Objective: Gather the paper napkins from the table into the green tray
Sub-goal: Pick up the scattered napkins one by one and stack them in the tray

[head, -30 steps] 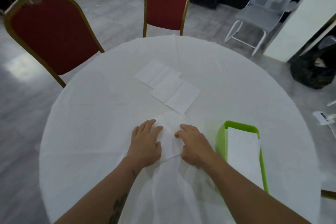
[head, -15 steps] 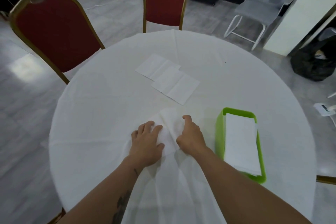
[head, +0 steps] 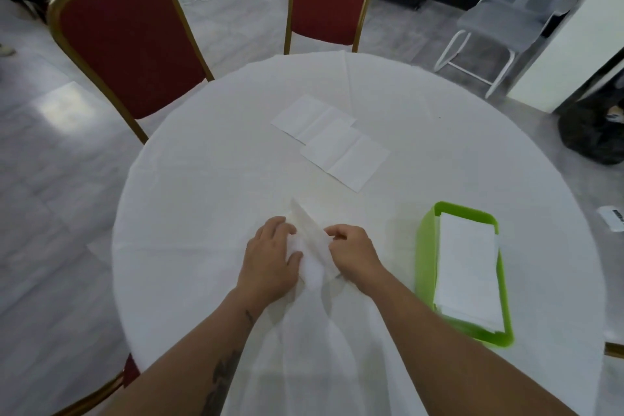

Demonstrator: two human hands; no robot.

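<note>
Both forearms are bare, with no sleeves in view. The left forearm (head: 189,348) carries a dark tattoo (head: 221,378) well behind the left hand (head: 271,258), with a smaller dark mark (head: 249,316) nearer the wrist. The right hand (head: 354,255) wears nothing.

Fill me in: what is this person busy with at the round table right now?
A person is gathering paper napkins. The left hand presses flat on a napkin in front of them while the right hand pinches its other side and lifts it into a fold. Two more unfolded napkins lie overlapping farther out on the white tablecloth. The green tray to the right already holds a stack of folded napkins.
</note>
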